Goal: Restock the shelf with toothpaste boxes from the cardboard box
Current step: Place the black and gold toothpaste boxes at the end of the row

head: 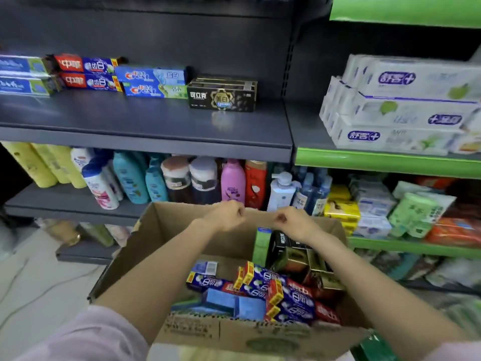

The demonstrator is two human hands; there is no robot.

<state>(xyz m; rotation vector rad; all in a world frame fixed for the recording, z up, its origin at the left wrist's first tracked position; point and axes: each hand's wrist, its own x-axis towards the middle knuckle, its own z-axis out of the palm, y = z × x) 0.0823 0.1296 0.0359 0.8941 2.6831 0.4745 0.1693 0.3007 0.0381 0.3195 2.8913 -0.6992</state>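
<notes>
An open cardboard box (166, 238) sits low in front of me, holding several toothpaste boxes: red-and-blue ones (291, 295), plain blue ones (234, 303), and black-and-gold ones (294, 254) standing at the far right. My left hand (227, 216) and my right hand (290, 221) hover side by side over the box's far rim. Both are curled into fists, knuckles facing each other, and nothing shows in them. On the dark grey shelf (145, 123) above, toothpaste boxes lie stacked at the back: red-and-blue (86, 72), blue Crest (153, 82), black (222, 96).
White toothpaste boxes (400, 105) are stacked on the green-edged shelf (385, 162) to the right. Shampoo and lotion bottles (135, 178) crowd the shelf below the grey one. Soap and wipe packs (377, 207) fill the lower right shelf. Pale floor lies at the left.
</notes>
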